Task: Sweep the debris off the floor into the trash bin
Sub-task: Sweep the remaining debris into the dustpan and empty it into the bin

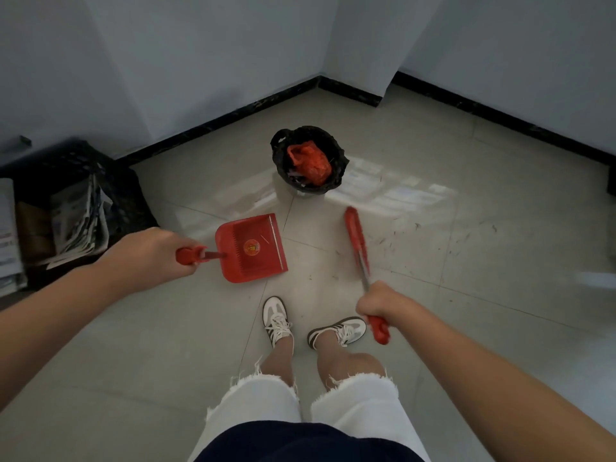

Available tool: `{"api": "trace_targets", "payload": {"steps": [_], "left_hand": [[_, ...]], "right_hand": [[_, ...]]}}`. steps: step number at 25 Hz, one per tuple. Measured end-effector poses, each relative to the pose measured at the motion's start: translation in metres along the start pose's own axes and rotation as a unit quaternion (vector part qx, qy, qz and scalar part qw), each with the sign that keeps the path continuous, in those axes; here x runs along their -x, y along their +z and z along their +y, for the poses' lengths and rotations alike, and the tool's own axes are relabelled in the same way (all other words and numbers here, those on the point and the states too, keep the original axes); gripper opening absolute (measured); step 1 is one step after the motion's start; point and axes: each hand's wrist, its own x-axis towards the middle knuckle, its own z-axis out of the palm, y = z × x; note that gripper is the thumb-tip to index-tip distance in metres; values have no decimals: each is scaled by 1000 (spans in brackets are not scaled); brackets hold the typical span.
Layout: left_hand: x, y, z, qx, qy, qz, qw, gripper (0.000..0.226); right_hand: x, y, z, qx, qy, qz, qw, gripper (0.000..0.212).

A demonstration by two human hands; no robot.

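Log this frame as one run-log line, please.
left hand: holds dustpan | right hand: holds broom | debris: on floor | trash bin: ahead

Red dustpan [255, 250] tilted near floor; red broom [356, 236] to its right; dark debris [393, 241] scattered right; black-lined bin [308, 158] ahead, red bag inside.

Pale walls [206, 61], black baseboard [213, 128], glossy grey tiled floor [466, 228], dim light.
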Motion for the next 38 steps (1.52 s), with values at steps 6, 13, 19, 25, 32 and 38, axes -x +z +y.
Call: {"api": "trace_targets", "payload": {"steps": [6,13,19,25,32,38], "left_hand": [[-3,20,31,-18,41,-19,999,20],[10,14,3,-5,-3,5,1000,16],[57,12,-33,64,-78,23,995,22],[90,9,-78,102,-166,23,980,24],[96,37,-81,170,-226,71,956,22],[70,42,-59,163,-212,81,960,26]], "right_hand": [[29,52,-62,-134,-73,-83,985,14],[79,-27,9,-132,-94,-118,980,23],[98,-54,54,-114,-81,-53,989,52],[36,-43,10,-86,-40,44,994,12],[2,-1,-67,-132,-71,30,988,24],[18,77,-103,75,-96,-18,992,22]]}}
